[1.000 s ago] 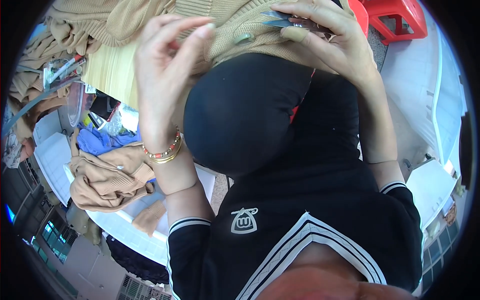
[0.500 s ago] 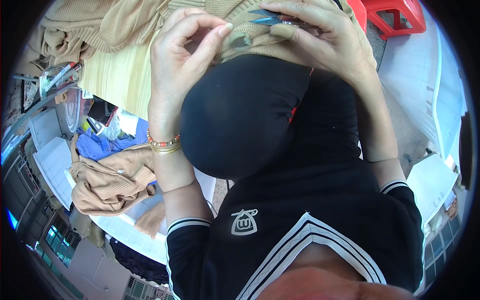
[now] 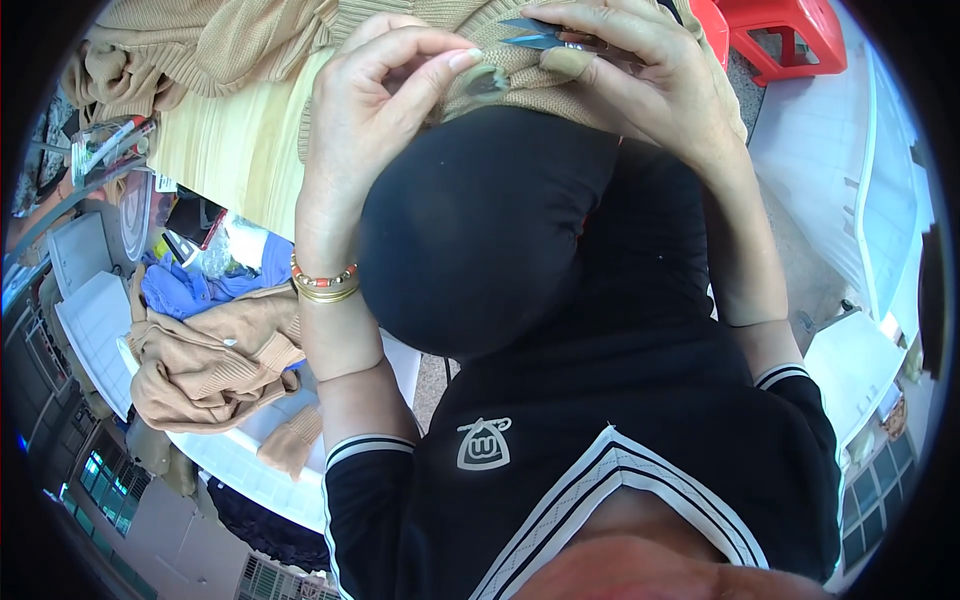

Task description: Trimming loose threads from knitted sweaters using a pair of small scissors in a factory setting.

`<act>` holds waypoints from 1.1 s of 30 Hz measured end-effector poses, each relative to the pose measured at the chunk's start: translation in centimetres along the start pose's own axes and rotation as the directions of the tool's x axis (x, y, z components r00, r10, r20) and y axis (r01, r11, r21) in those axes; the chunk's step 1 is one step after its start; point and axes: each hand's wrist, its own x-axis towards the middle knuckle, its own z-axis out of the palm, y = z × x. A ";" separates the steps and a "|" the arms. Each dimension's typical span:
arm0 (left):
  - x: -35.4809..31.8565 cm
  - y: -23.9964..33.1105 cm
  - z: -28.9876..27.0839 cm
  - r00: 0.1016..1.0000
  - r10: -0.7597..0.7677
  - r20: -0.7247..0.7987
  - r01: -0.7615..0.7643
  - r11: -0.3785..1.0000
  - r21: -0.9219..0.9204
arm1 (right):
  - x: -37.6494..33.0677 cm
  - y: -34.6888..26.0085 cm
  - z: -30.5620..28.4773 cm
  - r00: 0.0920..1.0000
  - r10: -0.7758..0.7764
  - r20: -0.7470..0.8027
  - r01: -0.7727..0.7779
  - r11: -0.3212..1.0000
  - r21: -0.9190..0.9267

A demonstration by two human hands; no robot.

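Note:
My left hand (image 3: pixel 385 110) is raised at the top, thumb and fingers pinching a small round dark button (image 3: pixel 487 82) on a tan knitted garment (image 3: pixel 500 70). My right hand (image 3: pixel 640 70) grips small thread snips (image 3: pixel 545 35) with grey blades, whose points lie just above the button. The garment drapes over my black top at chest height. Beaded and gold bangles (image 3: pixel 322 285) circle my left wrist.
More tan knitwear (image 3: pixel 200 40) is heaped at the top left over pale yellow fabric (image 3: pixel 230 150). A folded tan garment (image 3: pixel 200 365) and blue cloth (image 3: pixel 190 290) lie in a white tub at the left. A red plastic stool (image 3: pixel 780 35) stands top right beside white boards (image 3: pixel 860 180).
My left hand has closed in from spread fingers to a pinch on the button. The right hand with the snips has shifted slightly left toward it.

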 end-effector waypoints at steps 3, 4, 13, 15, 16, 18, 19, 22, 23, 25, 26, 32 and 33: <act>-0.4 0.3 -0.1 1.000 0.014 -0.017 -0.014 1.000 0.018 | 0.2 -0.4 -0.1 1.000 0.018 0.014 -0.017 1.000 -0.021; -0.5 0.0 -0.1 0.998 0.040 -0.045 -0.040 0.999 0.001 | 0.3 -0.6 -0.1 1.000 0.015 0.018 -0.014 1.000 -0.025; -0.8 0.6 0.2 0.985 -0.123 -0.122 0.102 0.980 -0.170 | 1.0 -0.3 -0.3 0.997 -0.022 0.077 0.030 0.993 -0.115; -0.7 0.6 0.0 0.991 -0.112 -0.072 0.108 0.992 -0.065 | 0.7 -0.4 0.0 0.999 -0.013 0.039 0.017 0.996 -0.090; -0.6 0.5 0.0 0.995 -0.094 -0.028 0.092 0.995 -0.041 | 0.6 -0.4 0.1 1.000 -0.006 0.002 0.006 0.998 -0.060; -0.3 0.3 0.1 0.997 -0.073 0.013 0.073 0.997 -0.023 | 0.4 -0.7 0.0 1.000 0.017 0.011 -0.016 0.995 -0.095; -0.2 0.3 0.1 0.997 -0.080 0.016 0.081 0.997 -0.017 | 0.3 -0.8 0.0 0.999 0.043 0.015 -0.041 0.991 -0.124; -0.3 0.7 0.6 0.999 -0.051 -0.011 0.051 0.998 0.025 | 0.0 -0.6 0.0 0.998 0.063 0.012 -0.062 0.994 -0.090; -0.4 0.9 0.8 0.999 -0.015 -0.035 0.017 0.998 0.067 | 0.1 -0.6 -0.1 0.998 0.063 0.015 -0.061 0.994 -0.095; -0.2 0.6 0.8 0.997 0.046 -0.058 -0.042 0.996 0.073 | 0.2 -0.6 -0.2 1.000 -0.004 0.014 0.006 0.991 -0.135; -0.2 0.5 0.7 0.991 0.105 -0.077 -0.099 0.991 0.085 | 0.3 -0.7 -0.2 1.000 -0.007 0.017 0.009 0.991 -0.137; -0.4 0.1 0.7 0.993 0.047 -0.105 -0.051 0.998 -0.036 | 0.7 1.0 0.4 0.994 0.073 0.080 -0.062 0.989 -0.137; -0.2 0.0 0.9 0.993 0.052 -0.102 -0.057 0.998 -0.041 | 1.1 3.9 1.3 0.953 -0.299 -0.051 0.299 0.954 0.009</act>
